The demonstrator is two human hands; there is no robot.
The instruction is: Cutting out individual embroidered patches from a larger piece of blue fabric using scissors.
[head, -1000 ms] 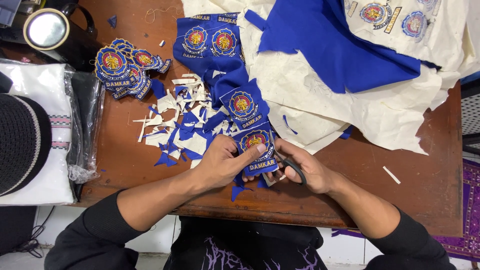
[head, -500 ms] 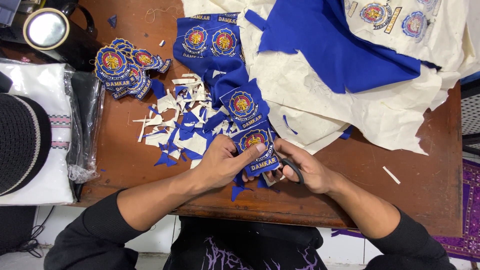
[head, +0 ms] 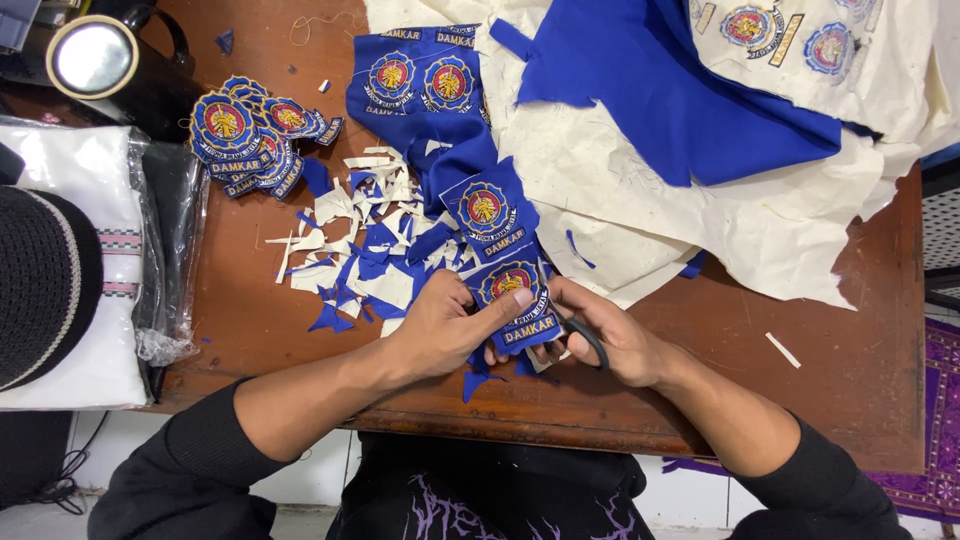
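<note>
Currently, left hand (head: pixel 440 330) pinches embroidered patch (head: pixel 512 290); right hand (head: pixel 612 340) grips black scissors (head: pixel 588 340) (blades hidden) against it.

Stack of cut badges (head: pixel 250 135), scrap pile (head: pixel 365 250) (blue, cream), black cap (head: pixel 45 285), lamp (head: pixel 92 57)

the scissors (head: pixel 588 340) show only a black handle loop; their blades are hidden under the right hand (head: pixel 610 335) and the embroidered patch (head: pixel 515 300). the patch's near edge is covered by fingers (head: pixel 500 305). the dark cap (head: pixel 40 285) is cut off at the left edge, the cream cloth (head: pixel 640 190) at the far edge.
</note>
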